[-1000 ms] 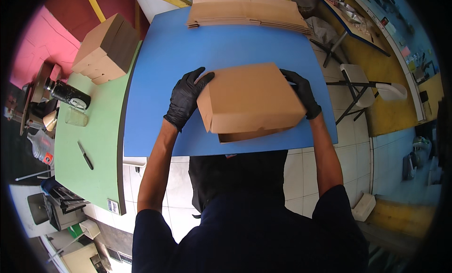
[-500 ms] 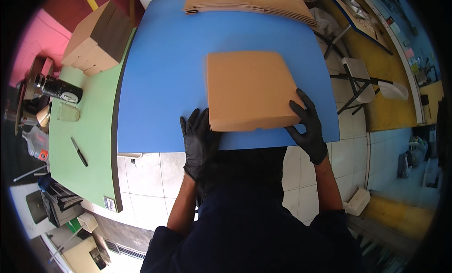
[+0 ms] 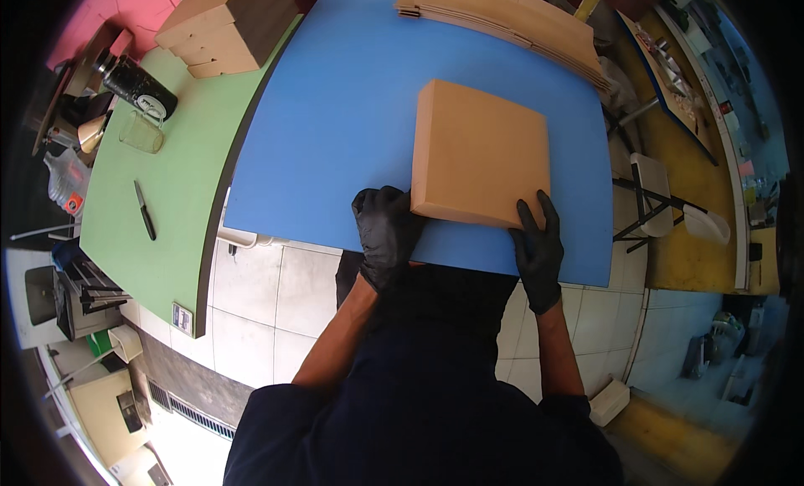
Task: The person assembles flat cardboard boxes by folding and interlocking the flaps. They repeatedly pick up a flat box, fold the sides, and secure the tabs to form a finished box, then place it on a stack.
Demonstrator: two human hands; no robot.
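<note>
A closed brown cardboard box [image 3: 486, 155] sits on the blue table [image 3: 327, 126], slightly turned, close to the near edge. My right hand [image 3: 538, 255], in a black glove, grips its near right corner, fingers along the side and thumb against the front. At the near left corner is my left hand [image 3: 387, 235], also gloved in black. Its fingers are curled in, and its inner side is against or very close to the box. Whatever those fingers may hold is hidden.
Flat folded cardboard [image 3: 502, 21] lies stacked at the table's far edge. On the green table [image 3: 180, 209] to the left are several stacked boxes [image 3: 222, 25], a black bottle [image 3: 138, 84], a glass mug [image 3: 141, 132] and a knife [image 3: 145, 210]. A folding chair [image 3: 653, 193] stands right.
My left hand has gone from flat with fingers stretched to curled. The box has turned clockwise, with my right hand still at its near right corner. The whole view has turned too.
</note>
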